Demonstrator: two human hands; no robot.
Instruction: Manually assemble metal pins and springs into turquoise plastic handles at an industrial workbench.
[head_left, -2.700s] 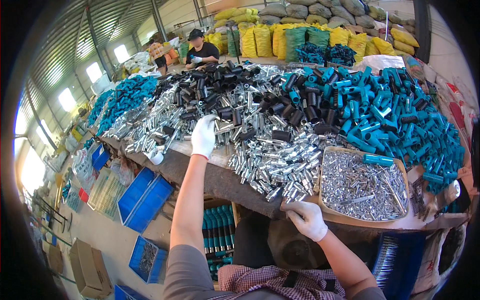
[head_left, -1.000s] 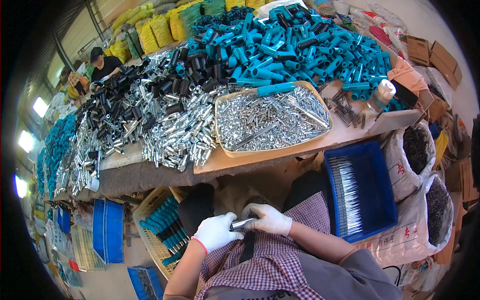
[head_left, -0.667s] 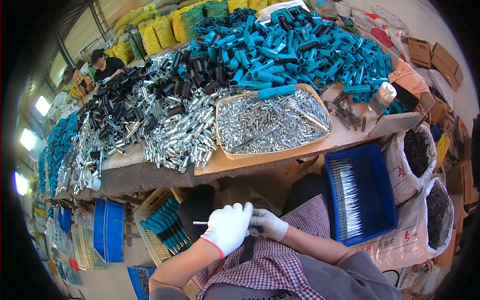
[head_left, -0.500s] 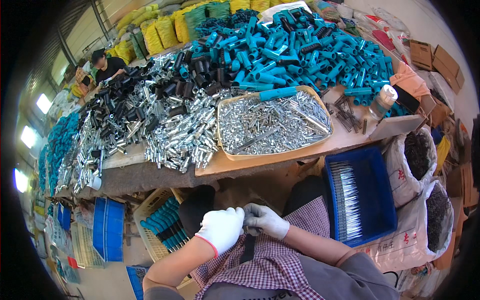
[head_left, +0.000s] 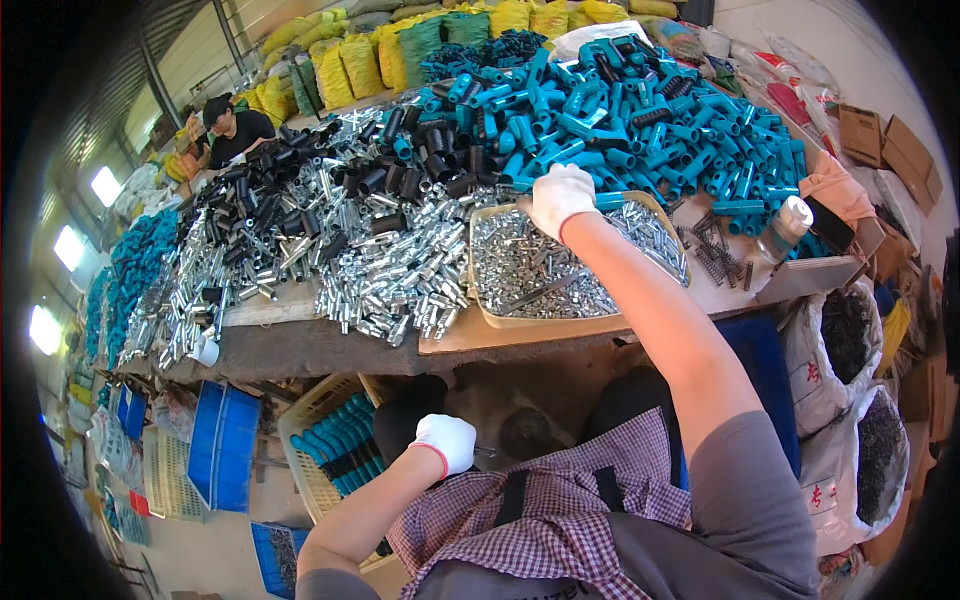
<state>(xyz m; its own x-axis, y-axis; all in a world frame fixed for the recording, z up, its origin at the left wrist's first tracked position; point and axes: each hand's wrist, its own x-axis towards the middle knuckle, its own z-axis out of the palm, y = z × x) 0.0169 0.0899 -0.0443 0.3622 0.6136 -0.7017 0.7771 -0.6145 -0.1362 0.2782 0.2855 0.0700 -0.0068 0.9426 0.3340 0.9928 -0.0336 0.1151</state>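
My left hand [head_left: 445, 443], in a white glove with a red cuff edge, is closed above my lap. A small thin metal piece [head_left: 486, 452] sticks out from its fingers; its exact kind is too small to make out. Stretched forward, my gloved right hand [head_left: 562, 202] is over the far rim of a cream tray [head_left: 545, 321] heaped with small silvery metal parts [head_left: 620, 262]. It covers part of a teal tube [head_left: 609, 201] lying at that rim. Its fingertips are hidden, so whether it grips the tube cannot be told.
Piles of teal tubes [head_left: 640, 130], black sleeves [head_left: 420, 165] and shiny metal tubes [head_left: 390, 275] spread over the table. Springs [head_left: 712, 250] and a bottle [head_left: 787, 228] are right of the tray. A basket of teal-handled pieces [head_left: 300, 425] stands below. Another person [head_left: 240, 132] sits far left.
My hands were together above my lap. The right has swung forward to the tray's far rim, while the left has stayed low, moving slightly left with the small metal piece. The view has shifted slightly.
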